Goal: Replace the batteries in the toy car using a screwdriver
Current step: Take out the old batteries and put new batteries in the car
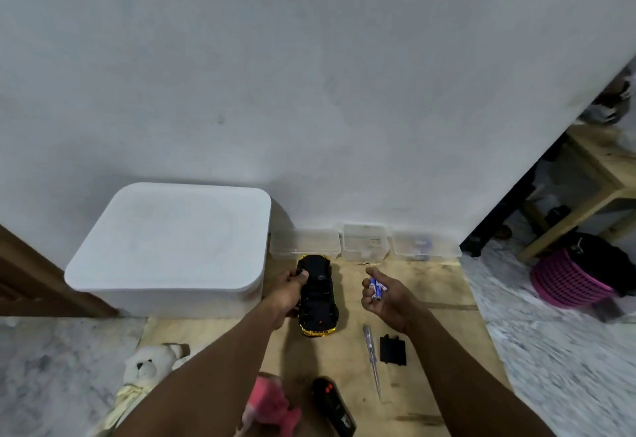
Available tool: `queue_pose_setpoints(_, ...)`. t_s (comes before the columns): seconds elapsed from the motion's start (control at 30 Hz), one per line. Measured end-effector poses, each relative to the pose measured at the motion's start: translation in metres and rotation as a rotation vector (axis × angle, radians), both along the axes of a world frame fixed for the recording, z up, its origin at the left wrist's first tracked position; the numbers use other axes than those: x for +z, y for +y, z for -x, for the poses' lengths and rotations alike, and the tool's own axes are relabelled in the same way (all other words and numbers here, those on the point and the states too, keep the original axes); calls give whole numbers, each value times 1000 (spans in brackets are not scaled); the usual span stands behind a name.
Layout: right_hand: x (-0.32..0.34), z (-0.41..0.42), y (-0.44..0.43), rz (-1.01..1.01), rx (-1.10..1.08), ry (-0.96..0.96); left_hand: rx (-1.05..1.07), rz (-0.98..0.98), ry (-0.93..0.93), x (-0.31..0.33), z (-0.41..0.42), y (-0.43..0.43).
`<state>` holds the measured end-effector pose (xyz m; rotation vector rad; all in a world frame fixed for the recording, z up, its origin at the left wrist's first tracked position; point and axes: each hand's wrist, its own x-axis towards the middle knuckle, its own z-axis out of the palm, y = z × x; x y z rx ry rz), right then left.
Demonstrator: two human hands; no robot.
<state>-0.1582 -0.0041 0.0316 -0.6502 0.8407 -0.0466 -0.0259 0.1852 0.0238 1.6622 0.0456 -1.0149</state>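
Head view: at lower centre, the screwdriver [371,357] lies beside a black battery cover [393,350]. Just above, the right hand [385,295], palm up with fingers loosely curled, cradles blue batteries [377,289]. To its left, the left hand [289,290] has its fingers clamped on the underside-up toy car [318,299].

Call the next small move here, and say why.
Probably bring the right hand over to the toy car and start seating the batteries it holds. The car lies underside up, gripped by the left hand; the black cover is already off, lying beside the screwdriver.
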Motion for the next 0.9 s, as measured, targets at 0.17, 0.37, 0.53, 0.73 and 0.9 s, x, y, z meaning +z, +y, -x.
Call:
queue_pose_setpoints(0.17, 10, -4, 4, 196, 124, 113, 5, -4, -5, 3, -1, -2)
queue_pose_setpoints(0.37, 23, -2, 3, 338, 211, 14, 7, 3, 8, 7, 0, -4)
queue_pose_setpoints(0.53, 20, -4, 0, 236, 199, 29, 25, 20, 20, 6, 2, -5)
queue_pose_setpoints(0.73, 35, -5, 14, 697, 320, 57, 9, 20, 37, 7, 4, -8)
queue_pose_setpoints(0.9, 38, -18, 32, 1110, 395, -4, -17, 32, 46, 8, 5, -11)
